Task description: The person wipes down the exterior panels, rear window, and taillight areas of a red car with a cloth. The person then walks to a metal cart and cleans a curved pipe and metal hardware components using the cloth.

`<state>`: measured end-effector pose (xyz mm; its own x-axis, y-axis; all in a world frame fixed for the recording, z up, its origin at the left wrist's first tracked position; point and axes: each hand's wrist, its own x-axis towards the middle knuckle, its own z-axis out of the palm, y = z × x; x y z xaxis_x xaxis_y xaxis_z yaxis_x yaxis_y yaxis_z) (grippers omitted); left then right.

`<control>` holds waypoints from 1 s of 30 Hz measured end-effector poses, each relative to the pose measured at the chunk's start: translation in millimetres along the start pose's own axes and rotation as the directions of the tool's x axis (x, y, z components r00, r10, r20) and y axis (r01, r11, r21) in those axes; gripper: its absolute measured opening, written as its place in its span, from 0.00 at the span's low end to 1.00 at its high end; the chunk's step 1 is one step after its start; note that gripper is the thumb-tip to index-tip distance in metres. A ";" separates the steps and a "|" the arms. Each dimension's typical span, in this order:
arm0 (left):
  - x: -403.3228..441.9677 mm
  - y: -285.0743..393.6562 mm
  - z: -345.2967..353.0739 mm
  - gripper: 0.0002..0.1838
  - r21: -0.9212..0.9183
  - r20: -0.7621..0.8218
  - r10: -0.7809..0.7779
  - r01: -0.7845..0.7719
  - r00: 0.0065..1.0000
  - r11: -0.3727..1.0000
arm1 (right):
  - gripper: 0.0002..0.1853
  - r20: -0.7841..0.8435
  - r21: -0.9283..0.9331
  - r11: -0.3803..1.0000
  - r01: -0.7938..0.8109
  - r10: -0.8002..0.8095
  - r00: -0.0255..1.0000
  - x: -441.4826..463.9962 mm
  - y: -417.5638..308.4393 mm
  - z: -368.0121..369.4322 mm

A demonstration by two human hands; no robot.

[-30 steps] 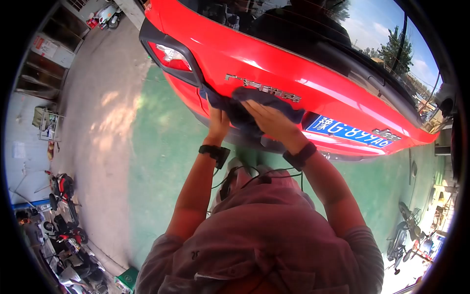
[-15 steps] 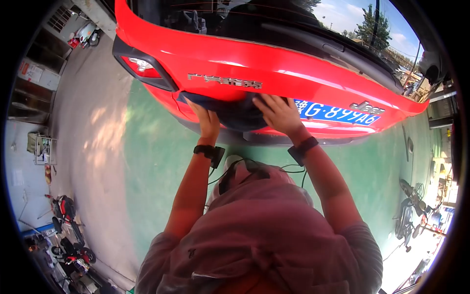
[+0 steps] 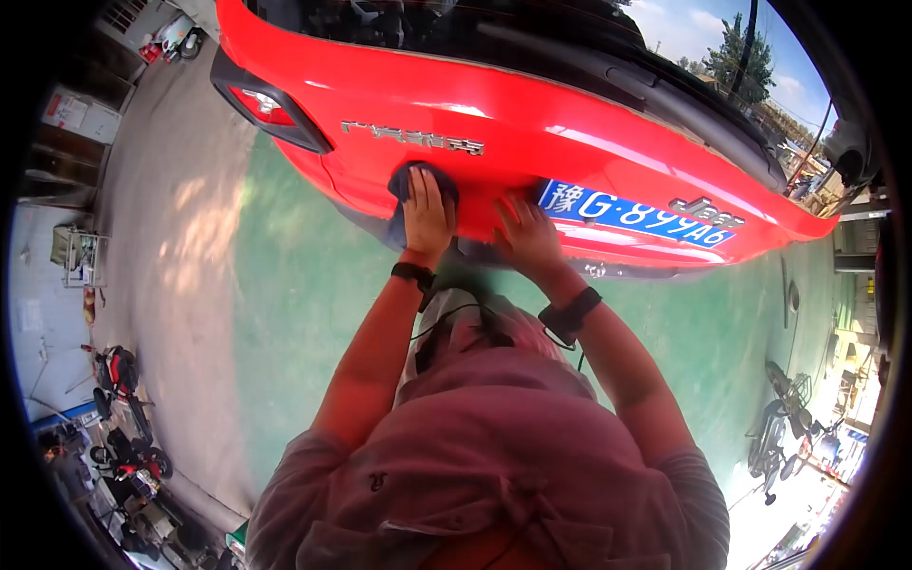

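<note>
My left hand (image 3: 427,211) presses a bunched dark cloth (image 3: 399,228) against the red tailgate (image 3: 503,114) of a car, below the chrome lettering. Its fingers point upward over the cloth, which sticks out on both sides of the hand. To its right, my right hand (image 3: 532,237) rests against the red panel with fingers spread and no cloth under them. Those fingertips are close to the left end of the blue licence plate (image 3: 632,217). Both wrists wear dark bands.
A tail light (image 3: 268,106) is at the left and a dark bumper (image 3: 598,270) runs below the panel. Motorbikes (image 3: 119,375) stand at the left wall, with a bicycle-like vehicle (image 3: 777,427) at the right. The floor (image 3: 313,323) is green and grey.
The cloth, earlier spread between both hands, is now bunched under my left hand. My left hand has moved right; my right hand has let go of the cloth and sits slightly lower.
</note>
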<state>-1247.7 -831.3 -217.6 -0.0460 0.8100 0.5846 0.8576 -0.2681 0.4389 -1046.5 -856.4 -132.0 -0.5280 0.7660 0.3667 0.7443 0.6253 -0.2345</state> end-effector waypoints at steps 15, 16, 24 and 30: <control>-6.5 -16.0 -28.8 0.40 0.138 -0.027 -0.163 0.165 0.986 0.977 | 0.18 0.251 0.109 0.871 -0.479 0.442 0.861 -14.1 4.1 65.7; -14.5 -16.7 -24.0 0.42 0.095 -0.035 -0.232 0.234 0.972 0.968 | 0.17 0.257 0.177 0.795 -0.580 0.532 0.807 -3.9 -4.3 36.9; -42.4 -38.1 29.2 0.52 -0.172 0.047 -0.370 0.373 0.928 0.912 | 0.30 -0.033 -0.233 0.951 0.204 -0.217 0.976 42.3 -10.9 7.7; -56.0 -38.7 1.9 0.53 0.028 0.248 -0.372 0.377 0.895 0.926 | 0.29 0.180 -0.121 0.892 0.436 -0.412 0.893 15.6 44.5 67.3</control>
<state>-1277.4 -865.4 -268.6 -0.2326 0.9538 0.1904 0.7909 0.0715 0.6077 -1049.2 -806.7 -197.4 -0.8518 0.4534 0.2624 0.4832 0.8735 0.0595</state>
